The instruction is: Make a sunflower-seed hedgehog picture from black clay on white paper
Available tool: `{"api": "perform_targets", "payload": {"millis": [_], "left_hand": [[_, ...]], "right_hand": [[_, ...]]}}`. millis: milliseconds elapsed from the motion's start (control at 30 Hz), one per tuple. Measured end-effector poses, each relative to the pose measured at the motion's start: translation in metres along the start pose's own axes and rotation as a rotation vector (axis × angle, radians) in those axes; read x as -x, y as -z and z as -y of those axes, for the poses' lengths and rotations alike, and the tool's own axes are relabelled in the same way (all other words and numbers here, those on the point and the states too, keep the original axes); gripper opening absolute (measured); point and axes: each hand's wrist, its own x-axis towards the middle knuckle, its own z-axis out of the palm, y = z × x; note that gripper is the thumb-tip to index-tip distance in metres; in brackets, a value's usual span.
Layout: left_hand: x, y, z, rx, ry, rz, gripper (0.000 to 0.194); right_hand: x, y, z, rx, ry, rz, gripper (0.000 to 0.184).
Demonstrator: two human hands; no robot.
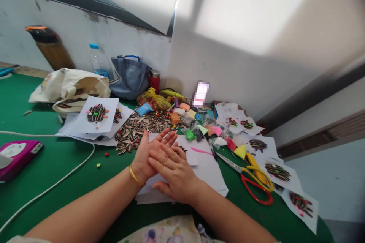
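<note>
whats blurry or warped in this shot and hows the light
Head view: the wide lens tilts and bends the wall, its upper part washed out pale; a pixelated patch hides whatever stands at the back; the left hand and right hand look fairly sharp, without strong glare.

Both bare forearms reach forward from the bottom of the view, the left forearm and the right forearm angling inward until the hands meet. The left hand lies palm up with its fingers spread, a gold bangle around its wrist. The right hand, palm down with fingers slightly parted, rests across it, touching.
</note>
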Motion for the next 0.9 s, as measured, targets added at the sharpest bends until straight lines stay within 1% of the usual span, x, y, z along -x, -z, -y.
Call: {"api": "perform_targets", "payload": {"millis": [33,100,200,267,333,367,433,500,533,600,667,733,833,900], "left_hand": [[0.0004,-0.0003,-0.0005,-0.003,0.006,0.002,0.067],[0.0005,-0.0005,-0.0020,0.001,-0.015,0.011,0.067],[-0.0006,0.0001,-0.0030,0.008,-0.055,0.010,0.069],[-0.0008,0.0004,-0.0016,-0.011,-0.032,-0.001,0.069],[-0.0001,0.0001,0.0000,-0.032,0.004,0.005,0.067],[0.0004,-0.0003,0.0003,-0.037,0.011,0.015,0.067],[0.0010,-0.0013,-0.0004,-0.029,-0.008,0.040,0.067],[0.0013,-0.0022,-0.0018,-0.016,-0.043,0.041,0.069],[0.0013,-0.0025,-0.0021,-0.014,-0.052,0.033,0.070],[0.0017,-0.0032,-0.0015,-0.023,-0.042,0.009,0.069],[0.0024,-0.0039,-0.0002,-0.036,-0.011,0.001,0.067],[0.0031,-0.0046,0.0004,-0.039,-0.010,0.017,0.067],[0.0036,-0.0052,0.0004,-0.036,-0.055,0.034,0.069],[0.0037,-0.0052,0.0013,-0.045,-0.051,0.023,0.069]], "right_hand": [[0.0001,0.0004,-0.0012,0.016,-0.023,-0.004,0.061],[0.0012,0.0010,-0.0029,0.025,-0.041,-0.017,0.061],[0.0033,-0.0002,-0.0028,-0.008,0.043,0.008,0.054],[0.0040,-0.0019,-0.0024,-0.015,0.068,0.015,0.060],[0.0039,-0.0022,-0.0031,0.001,0.026,0.006,0.069],[0.0036,-0.0015,-0.0037,0.007,0.001,0.000,0.070],[0.0032,0.0014,-0.0047,-0.005,-0.012,-0.001,0.064],[0.0031,0.0042,-0.0047,-0.046,0.029,0.017,0.056],[0.0033,0.0050,-0.0045,-0.064,0.049,0.032,0.055],[0.0036,0.0053,-0.0043,-0.073,0.050,0.048,0.060],[0.0038,0.0049,-0.0049,-0.051,0.007,0.032,0.066],[0.0037,0.0050,-0.0058,-0.042,-0.019,0.005,0.063],[0.0033,0.0057,-0.0061,-0.075,0.034,0.018,0.053],[0.0032,0.0055,-0.0060,-0.075,0.059,0.043,0.056]]}}
